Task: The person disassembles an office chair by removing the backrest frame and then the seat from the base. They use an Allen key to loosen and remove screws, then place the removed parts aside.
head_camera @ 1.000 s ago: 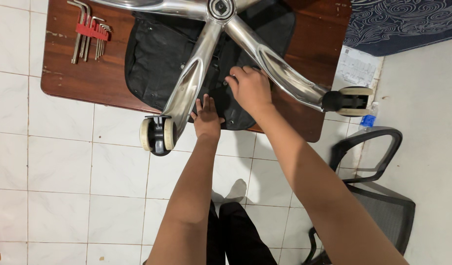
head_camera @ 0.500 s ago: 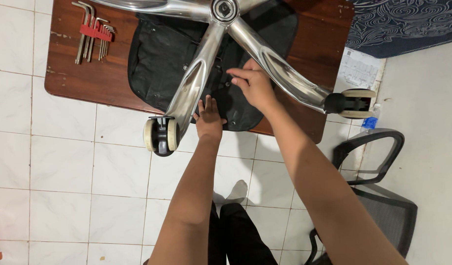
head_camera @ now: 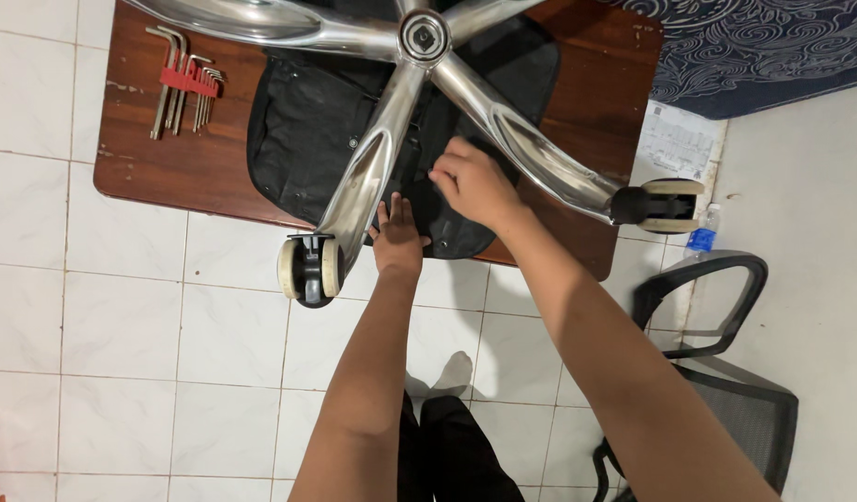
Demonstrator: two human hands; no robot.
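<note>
On the dark wooden table (head_camera: 168,167) lies an upturned black chair seat (head_camera: 303,139) under its chrome five-armed base (head_camera: 419,74) — the left hand (head_camera: 398,237) flat, fingers together; the right hand (head_camera: 473,184) curled, pinching something (unclear) — red-holdered hex keys (head_camera: 185,85) well apart.

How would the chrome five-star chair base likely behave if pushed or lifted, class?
The chrome chair base looks like stiff polished metal, so probably heavy and slippery to grip. Its casters overhang the wooden table, so a push could roll or swing it.
</note>
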